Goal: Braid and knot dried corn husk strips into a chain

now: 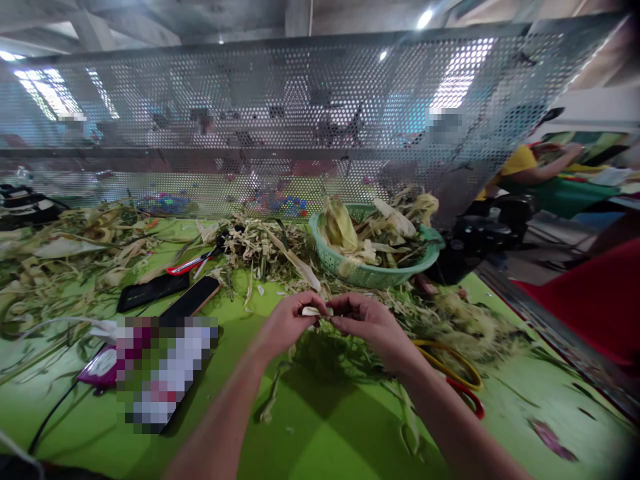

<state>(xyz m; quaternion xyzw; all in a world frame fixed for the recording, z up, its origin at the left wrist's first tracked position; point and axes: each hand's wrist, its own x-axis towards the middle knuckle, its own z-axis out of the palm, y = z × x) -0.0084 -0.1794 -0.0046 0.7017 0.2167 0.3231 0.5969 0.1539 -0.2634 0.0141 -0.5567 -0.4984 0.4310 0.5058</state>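
Between my two hands, a small pale strip of corn husk (314, 311) is held above the green table (300, 440). My left hand (290, 322) pinches its left end, thumb and fingers closed. On the other end, the fingertips of my right hand (367, 321) are pressed together around it. Just beyond my hands stands a green plastic basket (350, 270) heaped with dried husks (341, 223). A pile of shredded husk (267, 250) lies to the basket's left. Scissors with yellow and red handles (467, 373) rest by my right forearm, their blades hidden.
Loose husks (100, 247) cover the far left. A red utility knife (190, 265), dark phones (153, 292) and a magenta device with a cable (103, 367) lie left. A perforated metal screen (280, 127) closes the back. A person in yellow (520, 167) sits at the right, beyond a red chair (595, 300).
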